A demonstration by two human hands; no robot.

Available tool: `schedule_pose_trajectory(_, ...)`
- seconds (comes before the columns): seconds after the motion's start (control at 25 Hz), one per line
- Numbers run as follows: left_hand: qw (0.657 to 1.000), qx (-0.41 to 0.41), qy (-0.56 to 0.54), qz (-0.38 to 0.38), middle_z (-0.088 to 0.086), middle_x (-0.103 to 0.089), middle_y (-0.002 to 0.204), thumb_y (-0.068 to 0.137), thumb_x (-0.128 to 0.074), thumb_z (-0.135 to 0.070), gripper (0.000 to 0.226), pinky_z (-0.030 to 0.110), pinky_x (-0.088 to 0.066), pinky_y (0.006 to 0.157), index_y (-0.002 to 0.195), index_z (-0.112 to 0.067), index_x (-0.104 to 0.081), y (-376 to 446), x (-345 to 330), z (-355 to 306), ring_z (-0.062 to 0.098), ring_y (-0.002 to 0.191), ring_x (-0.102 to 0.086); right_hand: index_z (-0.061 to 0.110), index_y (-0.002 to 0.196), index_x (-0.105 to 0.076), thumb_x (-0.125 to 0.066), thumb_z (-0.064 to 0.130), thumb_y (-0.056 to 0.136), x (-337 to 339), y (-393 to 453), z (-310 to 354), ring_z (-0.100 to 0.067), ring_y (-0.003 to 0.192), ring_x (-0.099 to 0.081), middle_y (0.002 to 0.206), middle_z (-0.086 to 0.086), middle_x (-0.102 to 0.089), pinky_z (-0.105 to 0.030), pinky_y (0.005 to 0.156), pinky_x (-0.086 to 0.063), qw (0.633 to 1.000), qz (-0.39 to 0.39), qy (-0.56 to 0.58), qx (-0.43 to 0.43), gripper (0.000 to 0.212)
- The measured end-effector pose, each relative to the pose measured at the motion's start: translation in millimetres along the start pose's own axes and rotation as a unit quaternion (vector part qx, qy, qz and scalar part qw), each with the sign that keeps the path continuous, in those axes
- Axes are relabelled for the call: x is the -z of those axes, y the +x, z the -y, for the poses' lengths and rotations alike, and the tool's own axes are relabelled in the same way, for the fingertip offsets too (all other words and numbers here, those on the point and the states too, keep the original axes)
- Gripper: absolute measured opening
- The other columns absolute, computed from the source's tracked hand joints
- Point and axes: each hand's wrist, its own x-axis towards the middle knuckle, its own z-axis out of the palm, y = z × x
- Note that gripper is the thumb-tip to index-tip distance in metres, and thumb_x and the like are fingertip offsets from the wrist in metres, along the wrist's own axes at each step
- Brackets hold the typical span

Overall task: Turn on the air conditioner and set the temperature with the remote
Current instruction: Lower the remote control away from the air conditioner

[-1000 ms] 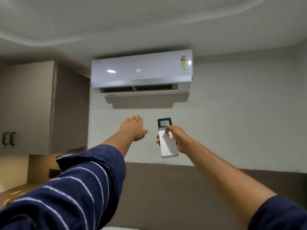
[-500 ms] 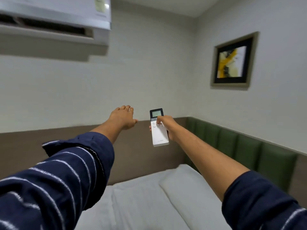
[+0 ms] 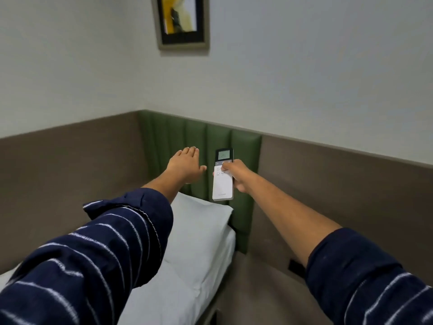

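The right hand is gripping the remote upright in front of the green headboard, its thumb pressing the buttons. The left hand is hovering flat, fingers together, holding nothing. With no air conditioner in view, re-aiming first is probably wise.
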Motion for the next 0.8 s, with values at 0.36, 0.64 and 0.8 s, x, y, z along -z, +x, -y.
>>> schedule_pose_trajectory(0.36, 0.985, -0.145, -0.039, 0.086, 0.01, -0.009, 0.163, 0.099, -0.026, -0.045, 0.071, 0.038, -0.009, 0.122, 0.154, -0.005, -0.008, 109.1, -185.2, -186.8, 0.025, 0.15, -0.009, -0.006, 0.133, -0.045, -0.042, -0.008, 0.093, 192.6, 78.3, -170.7, -0.04, 0.119, -0.058, 0.129, -0.027, -0.059, -0.039, 0.088, -0.048, 0.983, -0.132, 0.03, -0.126, 0.04)
schedule_pose_trajectory(0.64, 0.948, -0.263, -0.032, 0.176, 0.01, -0.009, 0.163, 0.1, -0.025, -0.043, 0.07, 0.037, -0.008, 0.122, 0.154, -0.005, -0.006, 117.8, -390.2, -281.9, 0.025, 0.15, -0.01, 0.013, 0.111, -0.048, -0.052, -0.001, 0.092, 276.3, 85.4, -401.8, -0.027, 0.087, -0.059, 0.103, -0.014, -0.058, -0.032, 0.071, -0.047, 0.931, -0.221, 0.063, -0.284, 0.024)
schedule_pose_trajectory(0.8, 0.923, -0.304, -0.01, 0.237, 0.009, -0.004, 0.164, 0.099, -0.022, -0.046, 0.071, 0.037, -0.006, 0.121, 0.155, -0.008, -0.002, 96.8, -506.7, -320.3, 0.025, 0.151, -0.007, 0.005, 0.115, -0.049, -0.054, -0.006, 0.088, 290.6, 82.6, -548.5, -0.024, 0.074, -0.058, 0.105, -0.018, -0.056, -0.02, 0.055, -0.042, 0.889, -0.286, 0.059, -0.352, 0.03)
